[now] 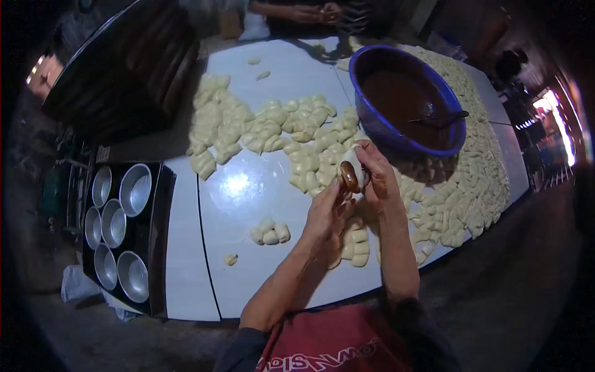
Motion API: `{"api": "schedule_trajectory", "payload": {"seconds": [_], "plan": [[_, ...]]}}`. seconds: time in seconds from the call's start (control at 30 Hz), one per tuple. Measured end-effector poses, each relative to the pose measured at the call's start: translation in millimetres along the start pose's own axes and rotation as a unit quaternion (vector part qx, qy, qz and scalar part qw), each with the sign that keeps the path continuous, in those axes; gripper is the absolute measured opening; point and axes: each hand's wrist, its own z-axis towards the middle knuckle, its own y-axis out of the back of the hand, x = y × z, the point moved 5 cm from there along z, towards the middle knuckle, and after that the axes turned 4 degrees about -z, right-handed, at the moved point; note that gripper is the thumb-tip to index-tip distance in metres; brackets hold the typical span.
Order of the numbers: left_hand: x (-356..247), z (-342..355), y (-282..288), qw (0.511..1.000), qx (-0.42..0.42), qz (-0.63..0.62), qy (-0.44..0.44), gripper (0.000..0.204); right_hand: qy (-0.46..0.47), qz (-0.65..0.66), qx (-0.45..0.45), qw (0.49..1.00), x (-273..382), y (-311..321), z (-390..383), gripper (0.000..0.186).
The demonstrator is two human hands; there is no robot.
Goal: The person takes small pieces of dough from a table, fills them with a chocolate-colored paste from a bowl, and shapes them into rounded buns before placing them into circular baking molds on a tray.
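A piece of pale dough [356,159] with glossy brown filling [349,177] on it is held up between my two hands over the table. My right hand [379,177] grips the dough from the right, its thumb stained brown. From below left, my left hand [327,211] has its fingers closed at the lower edge of the filled dough; some fingertips are hidden. Just behind them stands a blue basin [365,111] of brown paste, a dark-handled utensil [443,119] resting in it. Dough pieces [356,243] lie under my wrists.
Many dough pieces [266,127] spread across the white table [186,260], with a dense mass [458,204] at the right. A small dough cluster [271,232] sits left of my forearm. Round metal tins [114,223] stand on a dark tray at left. Another person's hands [316,13] show across the table.
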Motion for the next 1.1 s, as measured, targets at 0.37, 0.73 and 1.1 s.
{"api": "schedule_trajectory", "payload": {"seconds": [0.37,0.73,1.1], "plan": [[-18.4,-49.2,129.3,0.990,-0.126,-0.029,-0.056,0.029,0.165,-0.416,0.010,0.894,-91.0,-70.3,-95.2,0.036],[-38.5,-51.8,149.7,0.998,-0.056,0.000,0.006,0.026,0.007,-0.296,0.012,0.955,-130.1,-81.4,-98.2,0.021],[-39.6,-90.2,148.9,0.995,-0.008,0.099,-0.020,0.024,0.206,-0.292,0.043,0.933,-129.2,-87.5,-123.1,0.033]]}}
